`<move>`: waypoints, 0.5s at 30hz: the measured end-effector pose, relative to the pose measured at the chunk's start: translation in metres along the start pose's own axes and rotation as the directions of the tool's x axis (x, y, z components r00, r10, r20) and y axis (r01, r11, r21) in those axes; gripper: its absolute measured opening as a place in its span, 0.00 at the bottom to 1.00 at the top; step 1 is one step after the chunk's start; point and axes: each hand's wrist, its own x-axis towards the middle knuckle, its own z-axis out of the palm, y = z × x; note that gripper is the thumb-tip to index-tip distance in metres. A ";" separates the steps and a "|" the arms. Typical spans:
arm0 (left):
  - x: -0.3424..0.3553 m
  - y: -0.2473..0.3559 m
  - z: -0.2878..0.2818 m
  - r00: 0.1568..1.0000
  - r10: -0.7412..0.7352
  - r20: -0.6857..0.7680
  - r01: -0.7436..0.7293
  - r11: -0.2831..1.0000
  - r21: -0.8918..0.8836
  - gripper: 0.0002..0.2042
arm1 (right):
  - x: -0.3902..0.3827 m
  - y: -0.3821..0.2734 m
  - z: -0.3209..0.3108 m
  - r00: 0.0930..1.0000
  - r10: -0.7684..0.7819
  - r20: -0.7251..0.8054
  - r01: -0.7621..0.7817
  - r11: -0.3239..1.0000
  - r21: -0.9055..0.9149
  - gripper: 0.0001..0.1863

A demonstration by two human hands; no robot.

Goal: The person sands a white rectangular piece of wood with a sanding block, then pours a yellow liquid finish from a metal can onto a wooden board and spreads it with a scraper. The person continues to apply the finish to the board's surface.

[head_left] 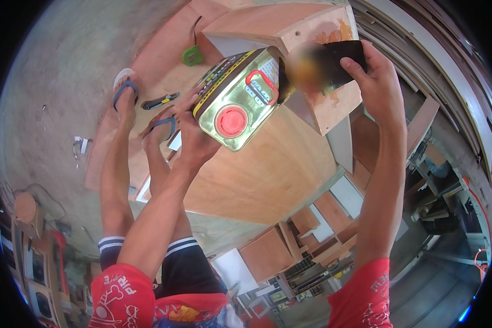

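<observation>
My left hand (194, 131) grips a rectangular metal tin (238, 101) by its side, holding it tilted. The tin's top shows a red round cap and a red carry handle. My right hand (380, 76) pinches a flat black sheet-like piece (344, 60), thumb on top, above the end panel of a plywood box (325, 115). Wet-looking orange-brown smears (339, 34) lie on that panel. Between tin and black piece a round patch is blurred, with a yellowish tone in it; I cannot make out what is there.
A green tape measure (192, 56) and a utility knife (160, 101) lie on the board near my sandalled feet. Long boards (421, 49) are stacked at the right. Wooden pieces (268, 257) and shelving stand at the lower middle. A red-handled tool (60, 254) is at the lower left.
</observation>
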 end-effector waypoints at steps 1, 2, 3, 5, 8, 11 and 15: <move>0.000 0.000 0.001 1.000 -0.019 0.004 0.018 0.998 0.056 0.52 | 0.000 -0.001 -0.001 1.000 0.011 0.005 -0.011 1.000 0.001 0.14; 0.001 0.001 0.002 0.999 -0.038 0.008 0.037 0.993 0.110 0.53 | -0.001 -0.001 -0.002 1.000 0.023 0.010 -0.023 1.000 0.001 0.14; 0.003 0.001 0.002 0.999 -0.042 0.007 0.041 0.991 0.128 0.53 | -0.003 -0.002 -0.002 1.000 0.022 0.011 -0.022 1.000 0.010 0.14; 0.006 -0.001 0.003 0.999 -0.037 0.000 0.036 0.991 0.132 0.53 | -0.005 -0.002 -0.002 1.000 0.017 0.013 -0.017 0.999 0.031 0.13; 0.011 -0.005 0.003 1.000 -0.005 0.012 0.003 0.986 0.165 0.53 | -0.005 -0.002 -0.004 0.999 0.015 0.038 -0.017 0.998 0.054 0.13; 0.015 -0.006 0.003 1.000 0.001 0.029 -0.005 0.991 0.133 0.51 | -0.008 0.005 0.000 0.999 0.024 0.032 -0.027 0.996 0.083 0.14; 0.014 -0.007 0.002 0.999 -0.019 0.030 0.015 0.988 0.151 0.50 | -0.012 0.000 0.003 1.000 0.010 -0.009 -0.010 1.000 0.013 0.15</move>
